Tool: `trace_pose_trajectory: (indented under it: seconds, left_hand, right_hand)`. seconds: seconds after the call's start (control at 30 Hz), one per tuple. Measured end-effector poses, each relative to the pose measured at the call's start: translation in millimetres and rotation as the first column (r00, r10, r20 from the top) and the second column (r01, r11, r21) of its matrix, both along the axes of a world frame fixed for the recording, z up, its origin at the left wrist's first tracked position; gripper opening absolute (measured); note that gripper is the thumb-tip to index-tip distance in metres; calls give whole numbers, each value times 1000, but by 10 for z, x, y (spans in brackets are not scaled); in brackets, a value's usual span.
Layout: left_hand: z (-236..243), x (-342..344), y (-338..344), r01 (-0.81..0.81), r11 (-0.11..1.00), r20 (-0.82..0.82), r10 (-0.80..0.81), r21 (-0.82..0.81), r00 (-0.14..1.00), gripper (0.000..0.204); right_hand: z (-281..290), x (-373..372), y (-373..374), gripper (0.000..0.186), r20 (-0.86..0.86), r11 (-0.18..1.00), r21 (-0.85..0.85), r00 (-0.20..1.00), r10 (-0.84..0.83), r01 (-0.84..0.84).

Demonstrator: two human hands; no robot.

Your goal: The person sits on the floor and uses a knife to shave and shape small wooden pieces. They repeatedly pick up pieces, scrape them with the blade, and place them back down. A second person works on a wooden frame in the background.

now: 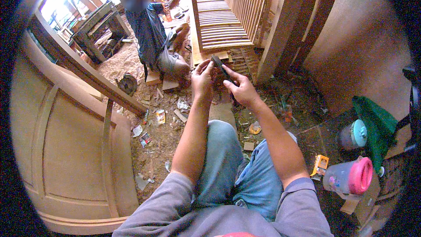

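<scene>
In front of my knees, my right hand (242, 89) is closed round a slim dark tool (225, 71), its index finger stretched along it. The tool's thicker far end points up and to the left; it looks like a hammer, but its kind is not clear. Close beside that end, my left hand (202, 81) has its fingers pinched together, and whatever they hold is too small to make out. Just beyond both hands stands a slatted wooden frame (230, 47), with small wood pieces lying at its near end.
A person (149, 39) in dark clothes sits ahead to the left, one arm toward the slatted frame. Panelled wood (79, 149) leans at the left. Shavings and scraps litter the floor (166, 140). At right are a pink-lidded container (346, 176), a turquoise-lidded tub (352, 135) and green cloth (377, 127).
</scene>
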State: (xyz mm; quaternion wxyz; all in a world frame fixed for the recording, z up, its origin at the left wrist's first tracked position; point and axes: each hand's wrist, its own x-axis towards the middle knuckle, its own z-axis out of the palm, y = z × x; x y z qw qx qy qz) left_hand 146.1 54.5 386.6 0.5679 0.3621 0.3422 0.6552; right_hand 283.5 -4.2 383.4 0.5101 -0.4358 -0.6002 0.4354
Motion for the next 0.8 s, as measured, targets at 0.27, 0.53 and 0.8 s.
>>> trace_pose_trajectory:
  seconds: [0.27,0.53,0.8]
  left_hand:
    - [-23,-2,4,14,1000,33,-15,24,999,24]
    - [-3,-82,48,15,1000,-19,-14,16,1000,18]
    - [71,-62,-86,199,978,-269,-174,68,947,19]
  right_hand:
    - [8,27,-11,50,37,1000,3,999,22,-22]
    - [177,93,-100,52,24,989,-84,992,122,-120]
    - [91,359,98,50,-142,958,-224,966,-214,180]
